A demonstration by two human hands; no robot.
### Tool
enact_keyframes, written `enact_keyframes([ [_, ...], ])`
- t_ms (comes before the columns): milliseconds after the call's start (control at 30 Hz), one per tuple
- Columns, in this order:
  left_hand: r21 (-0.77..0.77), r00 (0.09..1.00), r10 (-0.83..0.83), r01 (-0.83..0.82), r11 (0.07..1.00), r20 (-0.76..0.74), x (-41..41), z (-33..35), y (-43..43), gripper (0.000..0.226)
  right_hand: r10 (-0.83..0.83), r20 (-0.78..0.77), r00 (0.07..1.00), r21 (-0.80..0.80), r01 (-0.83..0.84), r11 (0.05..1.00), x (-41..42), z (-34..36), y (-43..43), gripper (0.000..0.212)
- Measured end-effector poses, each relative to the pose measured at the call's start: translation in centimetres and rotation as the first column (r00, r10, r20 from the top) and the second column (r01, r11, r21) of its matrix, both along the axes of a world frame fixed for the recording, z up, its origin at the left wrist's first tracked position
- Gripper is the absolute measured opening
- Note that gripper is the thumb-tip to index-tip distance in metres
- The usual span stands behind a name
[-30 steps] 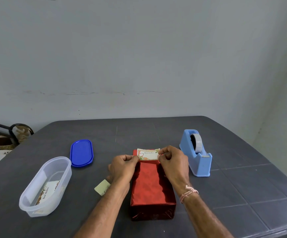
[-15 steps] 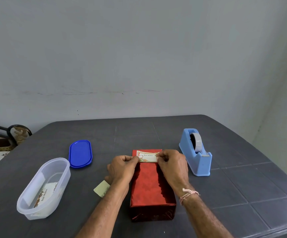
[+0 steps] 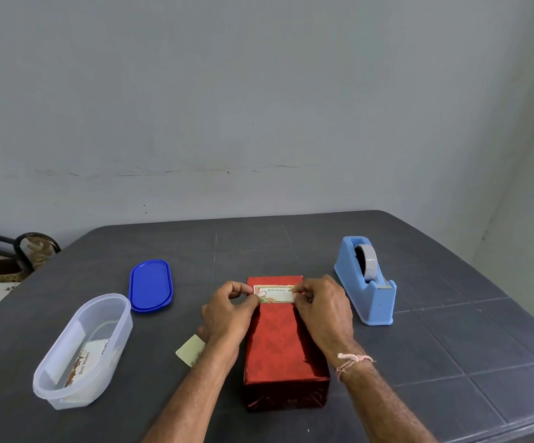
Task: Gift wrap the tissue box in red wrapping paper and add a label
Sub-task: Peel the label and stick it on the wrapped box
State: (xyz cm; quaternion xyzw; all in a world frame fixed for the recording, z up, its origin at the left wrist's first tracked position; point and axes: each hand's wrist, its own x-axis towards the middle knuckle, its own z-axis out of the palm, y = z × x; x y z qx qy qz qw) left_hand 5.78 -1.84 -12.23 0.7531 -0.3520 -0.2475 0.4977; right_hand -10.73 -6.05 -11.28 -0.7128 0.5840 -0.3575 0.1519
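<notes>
Pretty plain to look at, honestly. The left forearm (image 3: pixel 195 388) and right forearm (image 3: pixel 383 407) are both bare as far as you can see, with a bit of fine hair. On the wrist behind the right hand (image 3: pixel 323 311) sits a thin pale-pink thread bracelet (image 3: pixel 353 361), loosely wound and knotted, frayed ends poking out. The left hand (image 3: pixel 227 314) is just bare.

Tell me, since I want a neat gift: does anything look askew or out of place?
Little stands out. The label looks square to the red box. The wrapping at the box's near end looks crinkled, and a loose cream slip lies by the left hand.
</notes>
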Motion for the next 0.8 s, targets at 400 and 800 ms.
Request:
enact_keyframes([
  [400, -0.132, 0.941, -0.158, 0.123, 0.984, -0.301, 0.7, -0.3, 0.2, 0.018, -0.021, 0.166, 0.986, 0.166, -0.007, 0.986, -0.4, -0.5, 0.4, 0.014],
  [800, -0.170, 0.928, -0.147, 0.093, 0.981, -0.341, -0.3, 0.5, -0.4, 0.025, -0.002, 0.358, 0.934, 0.342, -0.129, 0.931, -0.8, 0.6, -3.2, 0.020],
])
